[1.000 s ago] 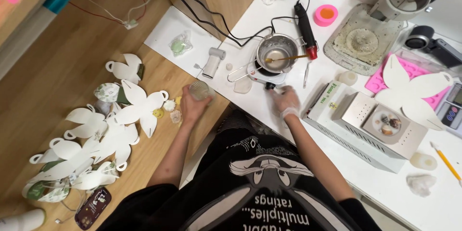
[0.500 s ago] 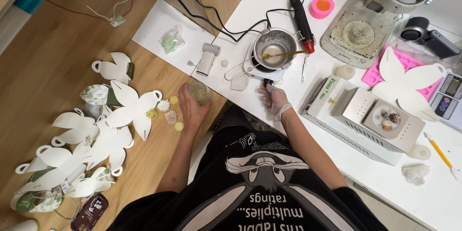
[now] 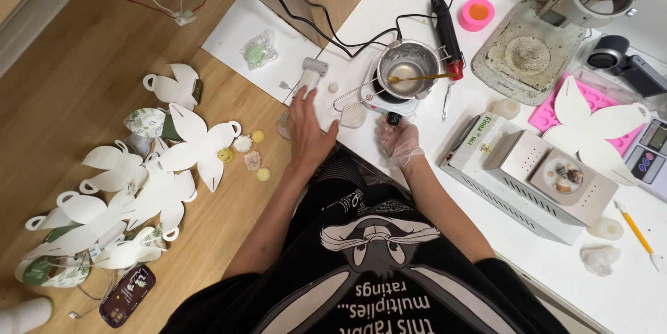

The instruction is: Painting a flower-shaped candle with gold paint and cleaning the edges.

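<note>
A: Start at the left: the white paper cut-outs [image 3: 132, 195] lie spread over the wooden floor, with a few small wax pieces [image 3: 249, 155] beside them

B: And the left hand [image 3: 307, 132]?

A: Flat and spread, fingers loose, grasping nothing; it rests on the edge of the worktop [image 3: 361, 28] just beside a small clear cup [image 3: 285, 125]

B: Then the right hand [image 3: 399, 141], in the thin glove?

A: Its fingertips pinch the black knob [image 3: 394, 119] of the small hotplate [image 3: 389, 101]. The metal pot [image 3: 408, 64] sits on top, with a gold spoon [image 3: 417, 78] laid across its rim

B: So how best to handle that knob?

A: I would turn it in small steps, watch the pot, and keep the glove clear of the hot metal and the jutting wire handle
</note>
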